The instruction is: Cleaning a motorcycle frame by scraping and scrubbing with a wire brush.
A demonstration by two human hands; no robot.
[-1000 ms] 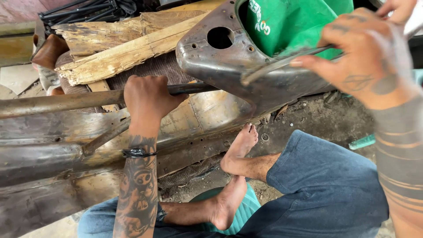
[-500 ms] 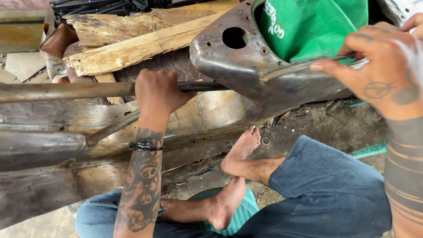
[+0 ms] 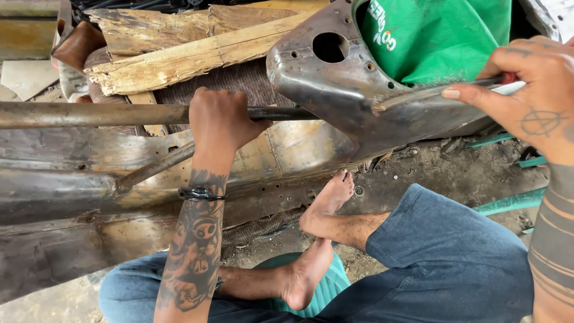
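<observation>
Left hand [image 3: 221,119] wrapped tight around long rusty steel pipe [image 3: 89,115]; right hand [image 3: 532,90] pinching thin metal rod with red end [image 3: 442,93], laid across curved bare-metal vehicle body shell [image 3: 335,90], propped above bare feet [image 3: 326,197]. Likely risk: rod slipping off the smooth curve, or shell dropping toward the feet if the pipe grip loosens. Compared with half a second ago, much the same hold, rod barely shifted.

Head view: single camera looking steeply down, sitting close over the bare metal frame [image 3: 335,90], knees near, planks [image 3: 179,48] far.
</observation>
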